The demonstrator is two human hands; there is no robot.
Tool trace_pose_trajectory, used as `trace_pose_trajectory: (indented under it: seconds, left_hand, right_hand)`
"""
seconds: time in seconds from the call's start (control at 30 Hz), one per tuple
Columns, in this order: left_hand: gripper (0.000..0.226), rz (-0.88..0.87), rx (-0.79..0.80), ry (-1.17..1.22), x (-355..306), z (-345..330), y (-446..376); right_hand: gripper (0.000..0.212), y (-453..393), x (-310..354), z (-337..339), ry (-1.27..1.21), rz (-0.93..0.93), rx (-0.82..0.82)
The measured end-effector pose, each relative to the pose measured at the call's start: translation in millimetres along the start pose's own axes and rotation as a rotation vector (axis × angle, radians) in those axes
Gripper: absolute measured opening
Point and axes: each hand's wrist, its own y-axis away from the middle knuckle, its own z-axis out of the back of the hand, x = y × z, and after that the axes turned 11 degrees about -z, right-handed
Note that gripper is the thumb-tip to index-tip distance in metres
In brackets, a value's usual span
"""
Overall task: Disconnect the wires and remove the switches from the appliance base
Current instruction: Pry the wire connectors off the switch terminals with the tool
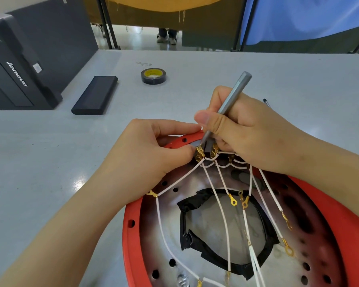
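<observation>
red appliance base (133,214) upside down on table (50,162), near edge. left hand (151,158) pinches brass terminal (199,154) at switch block, far rim. right hand (243,129) clenched round screwdriver (230,104), tip down at terminal, shaft leaning up-right. white wires (218,195) run toward viewer; judged limp, light, crimps fragile: hold by terminal, not wire.

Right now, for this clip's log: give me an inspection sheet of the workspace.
Surface: grey table, bare patches glossy.
Job's things: red appliance base, open side up; brass switch terminals at its far rim.
Clutter: tape roll, black case, black Lenovo box.
Hands: left hand pinches the terminals; right hand grips a grey screwdriver.
Cables: white wires, ring lugs loose.
Surroundings: blue and yellow cloth screens; someone's shoes beyond.
</observation>
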Motion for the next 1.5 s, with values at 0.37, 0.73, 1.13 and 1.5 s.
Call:
trace_pose_trajectory:
  seconds: [0.37,0.73,1.13,1.5]
  left_hand:
    - [0.027,0.021,-0.01,0.016,2.6,0.6,-0.8]
    - [0.026,0.026,-0.004,0.012,1.1,1.5,0.0]
    - [0.024,0.001,-0.02,0.008,-0.2,1.4,1.2]
    - [0.028,-0.023,-0.024,-0.034,-3.0,0.1,0.7]
  right_hand:
    - [0.026,-6.3,-3.2,1.8,-0.051,-0.023,0.036]
    - [0.029,-14.4,-2.9,3.9,-0.092,-0.095,0.073]
    - [0.024,-0.4,-3.4,0.5,-0.038,0.019,0.0]
    - [0.023,7.2,-1.0,-2.6,0.083,0.118,-0.042]
